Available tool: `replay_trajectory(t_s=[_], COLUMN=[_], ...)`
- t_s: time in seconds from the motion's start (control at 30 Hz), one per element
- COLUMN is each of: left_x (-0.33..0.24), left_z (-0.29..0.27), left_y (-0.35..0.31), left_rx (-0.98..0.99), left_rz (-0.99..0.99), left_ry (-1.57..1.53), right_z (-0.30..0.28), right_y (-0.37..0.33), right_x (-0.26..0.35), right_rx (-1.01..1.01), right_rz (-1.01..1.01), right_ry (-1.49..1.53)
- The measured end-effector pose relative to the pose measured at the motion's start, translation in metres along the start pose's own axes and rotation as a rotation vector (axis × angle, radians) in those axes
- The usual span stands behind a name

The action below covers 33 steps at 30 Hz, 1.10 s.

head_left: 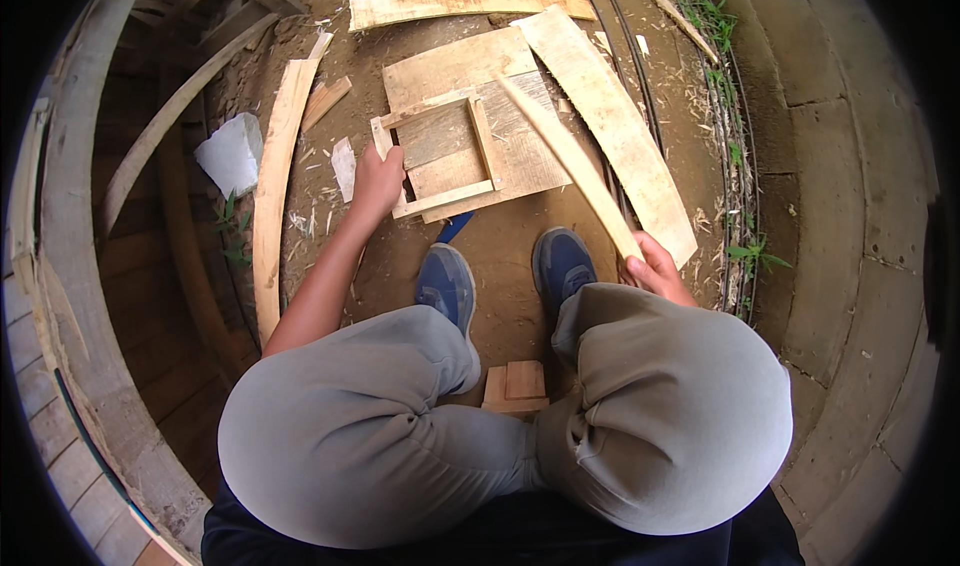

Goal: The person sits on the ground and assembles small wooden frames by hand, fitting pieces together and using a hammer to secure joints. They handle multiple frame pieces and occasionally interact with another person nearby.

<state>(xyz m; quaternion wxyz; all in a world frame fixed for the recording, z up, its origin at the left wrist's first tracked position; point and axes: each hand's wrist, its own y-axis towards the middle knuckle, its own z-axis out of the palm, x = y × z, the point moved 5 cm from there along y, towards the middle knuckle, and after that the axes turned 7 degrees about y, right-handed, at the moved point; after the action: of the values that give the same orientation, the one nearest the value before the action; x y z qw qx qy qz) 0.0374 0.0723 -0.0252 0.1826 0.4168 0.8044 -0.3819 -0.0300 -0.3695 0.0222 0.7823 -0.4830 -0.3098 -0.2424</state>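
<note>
My left hand [378, 179] is closed around the left side of a small square wooden frame [455, 199]. The frame rests on a flat panel of wooden boards [535, 166] lying on the ground. In my right hand [657, 269] is the near end of a long, narrow wooden strip [570, 156], gripped between thumb and fingers. The strip slants away to the left, and its far tip is over the panel near the frame's upper right corner; whether it touches the panel I cannot tell. Part of a blue object [455, 227] shows under the panel's near edge.
A wide plank [620, 126] lies right of the panel, another board [470, 4] beyond it, and a long strip [280, 186] at left. A white piece [230, 153] sits farther left. Small wood blocks [522, 380] lie between my feet. Dark cables [640, 76] run along the right.
</note>
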Motion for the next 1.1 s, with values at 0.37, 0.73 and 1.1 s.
replay_trajectory(t_s=[0.37,0.73,1.1], left_x=[0.011,-0.011,-0.051], left_z=[0.001,-0.002,0.022], left_y=[-0.009,-0.028,-0.054], left_rx=[-0.143,-0.212,0.214], left_rz=[0.209,0.442,0.196], left_ry=[-0.008,-0.263,-0.780], right_z=[0.027,0.106,0.166], right_y=[0.061,0.124,0.117], right_x=[0.057,0.133,0.101], right_rx=[-0.238,0.002,0.696], right_rz=[-0.150,-0.520,-0.025], right_ry=[-0.683,-0.745,0.329])
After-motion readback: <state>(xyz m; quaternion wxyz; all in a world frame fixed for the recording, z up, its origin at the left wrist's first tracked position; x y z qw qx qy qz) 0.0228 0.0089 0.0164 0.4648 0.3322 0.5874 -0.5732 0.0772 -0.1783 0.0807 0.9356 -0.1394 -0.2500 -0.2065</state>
